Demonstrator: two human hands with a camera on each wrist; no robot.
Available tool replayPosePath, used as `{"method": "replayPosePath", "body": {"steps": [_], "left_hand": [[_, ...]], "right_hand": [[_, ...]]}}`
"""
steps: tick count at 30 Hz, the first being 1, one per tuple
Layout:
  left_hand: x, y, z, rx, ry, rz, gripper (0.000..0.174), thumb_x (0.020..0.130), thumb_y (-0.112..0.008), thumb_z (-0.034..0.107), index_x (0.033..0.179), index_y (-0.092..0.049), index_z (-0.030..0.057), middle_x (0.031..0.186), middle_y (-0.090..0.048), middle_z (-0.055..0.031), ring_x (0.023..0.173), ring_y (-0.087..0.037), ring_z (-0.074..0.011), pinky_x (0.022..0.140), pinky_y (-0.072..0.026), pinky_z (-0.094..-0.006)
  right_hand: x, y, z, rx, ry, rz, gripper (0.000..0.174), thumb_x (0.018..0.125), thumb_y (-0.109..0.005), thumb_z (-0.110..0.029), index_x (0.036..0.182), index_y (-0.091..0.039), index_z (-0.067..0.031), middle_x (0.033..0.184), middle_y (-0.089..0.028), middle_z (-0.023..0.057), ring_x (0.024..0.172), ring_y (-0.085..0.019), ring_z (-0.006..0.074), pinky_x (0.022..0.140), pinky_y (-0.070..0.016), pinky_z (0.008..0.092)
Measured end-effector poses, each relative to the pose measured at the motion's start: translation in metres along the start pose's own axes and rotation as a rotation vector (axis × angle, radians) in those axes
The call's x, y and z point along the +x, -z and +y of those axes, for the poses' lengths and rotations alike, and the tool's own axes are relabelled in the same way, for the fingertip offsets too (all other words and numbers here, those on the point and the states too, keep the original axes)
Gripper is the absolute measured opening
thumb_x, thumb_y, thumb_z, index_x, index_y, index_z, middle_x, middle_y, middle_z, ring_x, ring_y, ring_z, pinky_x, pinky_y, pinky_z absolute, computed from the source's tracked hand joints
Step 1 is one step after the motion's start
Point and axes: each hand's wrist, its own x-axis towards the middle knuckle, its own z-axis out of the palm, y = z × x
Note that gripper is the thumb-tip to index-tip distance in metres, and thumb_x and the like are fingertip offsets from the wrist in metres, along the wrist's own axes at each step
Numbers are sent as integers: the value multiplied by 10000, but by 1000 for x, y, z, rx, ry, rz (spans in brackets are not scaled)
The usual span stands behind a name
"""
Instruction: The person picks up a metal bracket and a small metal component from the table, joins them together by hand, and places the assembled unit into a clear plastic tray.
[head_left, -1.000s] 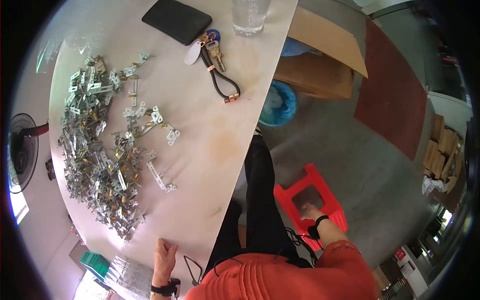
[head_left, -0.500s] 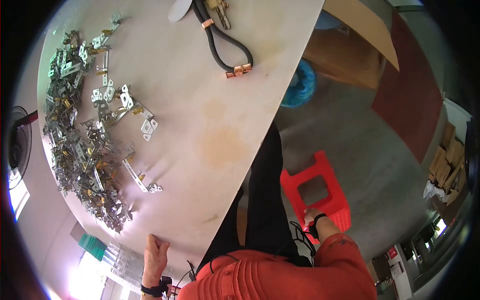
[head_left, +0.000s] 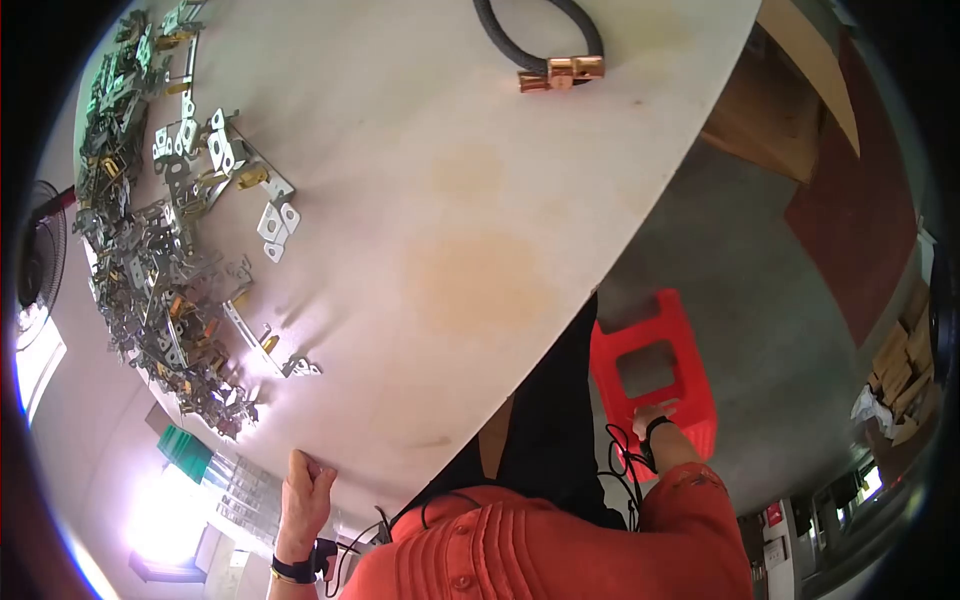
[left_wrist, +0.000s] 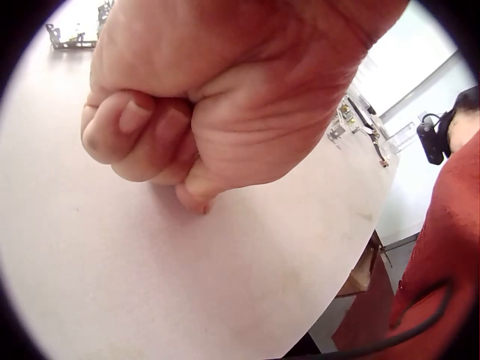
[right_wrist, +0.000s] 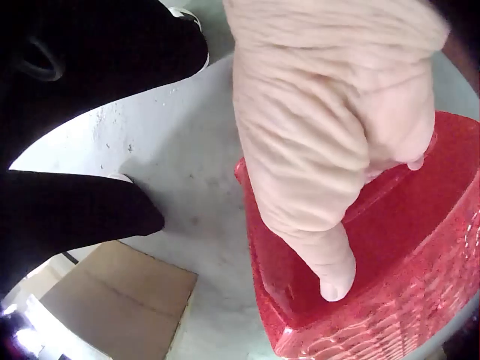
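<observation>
— While the left hand [head_left: 305, 480] sits balled up on the table [head_left: 480, 200], what is the right hand [head_left: 655, 412] busy with?

— It has the red stool [head_left: 672, 325] by one rim, down on the floor beside the person's legs. In the right wrist view most fingers [right_wrist: 397, 142] curl over that rim, and one lies straight against the red surface. The stool's top sits right beneath them. I'd judge this the gripping stage of handling the stool.

— And shifting it would call for what?

— A firm hold, I think. Only one edge is gripped, so the far side could swing or drag.

— Does the left hand hold anything?

— Nothing I can see. Its fingers [left_wrist: 120, 127] are folded into a fist that touches the table near its edge. The metal brackets [head_left: 150, 270] lie well apart from them, and the stool is farther off.
</observation>
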Motion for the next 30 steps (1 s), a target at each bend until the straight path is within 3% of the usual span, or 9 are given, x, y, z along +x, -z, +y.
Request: {"method": "replayPosePath", "body": {"steps": [3,6,8,9,10,12,18,22,30], "left_hand": [[-2,1,3,-10,20,-15,250,872,-656,83,917,-420,17,715,-498,-124,644,-496,-286,610,-423,-399],[-1,-2,0,-40,22,13,257,875,-663,88,917,-419,17,706,-507,-131,636,-511,-302,602,-428,-409],[-2,-1,-1,-50,5,-1,266,879,-672,104,920,-424,17,692,-527,-149,628,-537,-344,594,-433,-426],[-3,1,0,-19,28,-17,278,888,-673,136,946,-430,15,708,-572,-193,672,-583,-419,609,-447,-472],[-3,1,-1,-36,42,7,278,888,-673,136,946,-430,15,708,-572,-193,672,-583,-419,609,-447,-472],[-2,-2,-5,-28,84,-47,305,895,-672,176,978,-429,10,774,-616,-248,769,-612,-473,651,-458,-519],[-1,-6,-9,-2,53,-48,349,927,-634,250,1049,-404,17,773,-649,-274,760,-628,-507,656,-478,-571],[-1,-1,0,23,177,-161,344,943,-624,255,1045,-401,14,823,-663,-263,793,-628,-503,675,-482,-556],[1,-7,-12,-79,57,-179,302,971,-571,247,1031,-387,15,756,-656,-250,744,-641,-479,669,-481,-558]], "right_hand": [[-13,20,-2,17,12,-86,744,693,-840,-204,1376,-551,-160,1448,-514,140,1367,-410,437,1064,-243,762],[-50,52,-8,24,96,48,560,816,-696,-217,1357,-580,-133,1425,-550,132,1335,-486,392,1025,-268,772],[-56,73,-14,173,229,29,503,860,-659,-234,1341,-592,-108,1430,-548,135,1320,-517,346,1045,-358,639],[-6,37,15,149,231,45,503,860,-659,-234,1341,-592,-108,1430,-548,135,1320,-517,346,1045,-358,639],[48,19,34,406,277,-126,466,885,-642,-252,1324,-600,-99,1389,-578,139,1287,-543,311,1025,-398,542],[76,55,-25,628,323,-287,433,911,-625,-270,1306,-609,-91,1347,-608,143,1254,-570,275,1005,-437,445],[19,165,-86,329,376,13,417,913,-625,-266,1291,-612,-90,1305,-621,137,1209,-583,262,968,-452,431],[-5,191,-65,130,422,190,407,914,-625,-263,1281,-615,-89,1278,-630,132,1179,-592,254,943,-462,422],[-30,259,-27,-230,603,526,385,916,-626,-258,1262,-620,-87,1222,-648,124,1120,-610,237,893,-481,403]]}}
